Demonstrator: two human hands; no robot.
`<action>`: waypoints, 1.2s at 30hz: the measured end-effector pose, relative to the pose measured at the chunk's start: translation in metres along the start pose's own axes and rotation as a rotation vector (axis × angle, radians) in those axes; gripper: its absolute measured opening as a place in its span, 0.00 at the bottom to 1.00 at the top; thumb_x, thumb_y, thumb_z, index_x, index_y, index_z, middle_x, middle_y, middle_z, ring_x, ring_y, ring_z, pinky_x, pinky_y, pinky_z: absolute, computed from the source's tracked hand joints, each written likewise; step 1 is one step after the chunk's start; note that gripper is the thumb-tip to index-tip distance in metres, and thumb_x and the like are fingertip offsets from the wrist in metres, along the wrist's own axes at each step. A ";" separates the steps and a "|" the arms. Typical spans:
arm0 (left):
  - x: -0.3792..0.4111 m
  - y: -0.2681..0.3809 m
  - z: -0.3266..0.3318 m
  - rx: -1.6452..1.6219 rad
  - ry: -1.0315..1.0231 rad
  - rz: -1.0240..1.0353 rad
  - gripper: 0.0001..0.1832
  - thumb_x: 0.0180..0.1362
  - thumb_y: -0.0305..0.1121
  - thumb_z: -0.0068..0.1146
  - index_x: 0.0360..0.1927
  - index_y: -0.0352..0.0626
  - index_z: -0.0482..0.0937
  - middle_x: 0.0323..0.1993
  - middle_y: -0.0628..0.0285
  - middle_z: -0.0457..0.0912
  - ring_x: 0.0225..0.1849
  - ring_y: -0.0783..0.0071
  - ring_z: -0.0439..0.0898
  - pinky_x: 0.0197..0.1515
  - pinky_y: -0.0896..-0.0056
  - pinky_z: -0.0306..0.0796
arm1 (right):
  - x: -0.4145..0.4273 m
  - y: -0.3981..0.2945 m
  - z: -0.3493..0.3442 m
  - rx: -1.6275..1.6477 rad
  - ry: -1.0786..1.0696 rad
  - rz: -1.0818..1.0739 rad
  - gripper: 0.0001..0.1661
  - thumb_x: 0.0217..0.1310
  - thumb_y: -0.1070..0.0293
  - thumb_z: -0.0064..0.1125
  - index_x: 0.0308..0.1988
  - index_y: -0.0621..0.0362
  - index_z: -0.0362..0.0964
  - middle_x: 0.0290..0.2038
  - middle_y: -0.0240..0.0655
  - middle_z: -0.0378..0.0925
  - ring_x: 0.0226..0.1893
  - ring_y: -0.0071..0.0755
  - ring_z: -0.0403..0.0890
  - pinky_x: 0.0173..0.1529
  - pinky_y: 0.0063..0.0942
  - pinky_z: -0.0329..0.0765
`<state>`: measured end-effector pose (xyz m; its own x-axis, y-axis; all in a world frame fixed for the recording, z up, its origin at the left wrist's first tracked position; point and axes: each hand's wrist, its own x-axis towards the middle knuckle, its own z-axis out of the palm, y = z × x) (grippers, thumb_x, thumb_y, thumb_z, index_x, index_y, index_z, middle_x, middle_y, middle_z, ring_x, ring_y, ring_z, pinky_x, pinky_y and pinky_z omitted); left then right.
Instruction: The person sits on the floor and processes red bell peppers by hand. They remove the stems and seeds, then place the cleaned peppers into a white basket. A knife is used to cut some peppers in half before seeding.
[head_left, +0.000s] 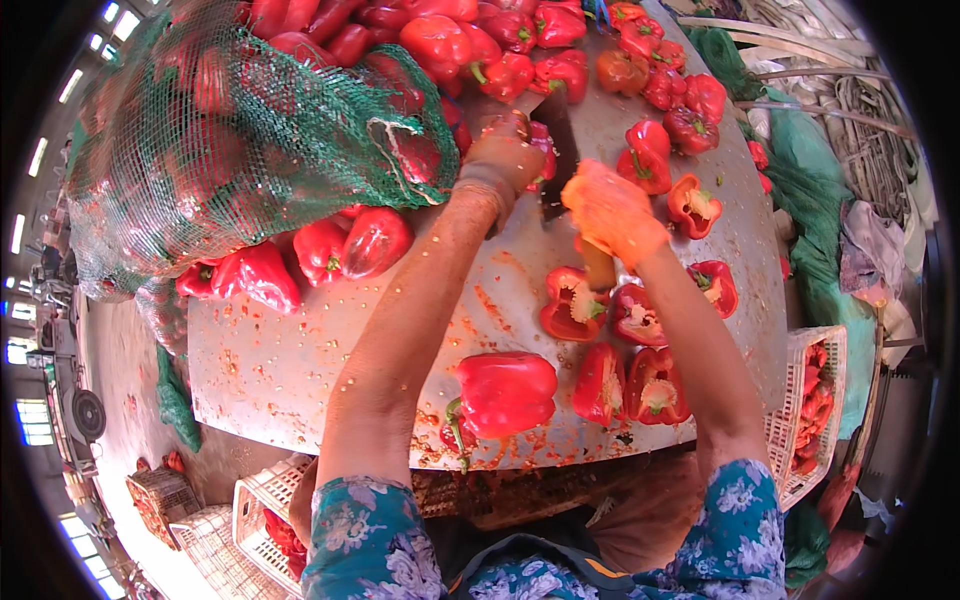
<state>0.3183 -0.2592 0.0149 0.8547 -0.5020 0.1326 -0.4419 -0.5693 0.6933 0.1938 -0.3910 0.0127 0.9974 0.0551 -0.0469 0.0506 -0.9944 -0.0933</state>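
My left hand (506, 154) grips a red bell pepper (541, 156) at the upper middle of the metal table. My right hand (611, 210), in an orange glove, is closed on the handle (598, 264) of a wide-bladed knife. The dark knife blade (556, 146) stands right beside the held pepper; whether it has cut in cannot be told. Several cut pepper halves (574, 304) with pale seed cores lie below my right hand. A whole red bell pepper (507, 394) rests near the front edge, between my forearms.
A green mesh sack (247, 150) full of red peppers covers the table's upper left. Loose peppers (435, 45) are heaped at the far side. Seeds and red scraps dot the metal table (300, 360). Plastic crates with peppers stand at the lower left (255, 510) and right (832, 420).
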 end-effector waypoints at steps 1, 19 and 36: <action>0.001 0.001 -0.002 -0.026 -0.006 -0.032 0.17 0.45 0.33 0.57 0.41 0.40 0.76 0.40 0.44 0.81 0.47 0.48 0.79 0.50 0.58 0.72 | 0.015 -0.010 0.001 -0.218 0.057 -0.112 0.06 0.49 0.63 0.60 0.22 0.50 0.76 0.27 0.34 0.78 0.40 0.40 0.79 0.33 0.38 0.77; -0.010 -0.039 -0.063 0.566 0.210 0.103 0.28 0.55 0.50 0.51 0.57 0.46 0.75 0.55 0.51 0.77 0.58 0.47 0.73 0.63 0.51 0.63 | -0.119 0.013 -0.028 0.051 -0.093 0.122 0.01 0.49 0.68 0.57 0.26 0.50 0.73 0.36 0.33 0.69 0.39 0.38 0.78 0.36 0.35 0.75; 0.039 0.016 -0.125 0.854 0.020 0.080 0.28 0.63 0.57 0.43 0.53 0.45 0.77 0.52 0.54 0.80 0.54 0.54 0.78 0.56 0.56 0.69 | -0.138 0.008 0.009 0.552 0.117 0.388 0.08 0.58 0.63 0.50 0.34 0.54 0.64 0.24 0.34 0.71 0.23 0.29 0.73 0.28 0.30 0.69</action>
<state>0.3787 -0.2066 0.1199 0.8134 -0.5544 0.1762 -0.5479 -0.8319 -0.0885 0.0560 -0.4058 0.0093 0.9385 -0.3373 -0.0742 -0.3146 -0.7463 -0.5866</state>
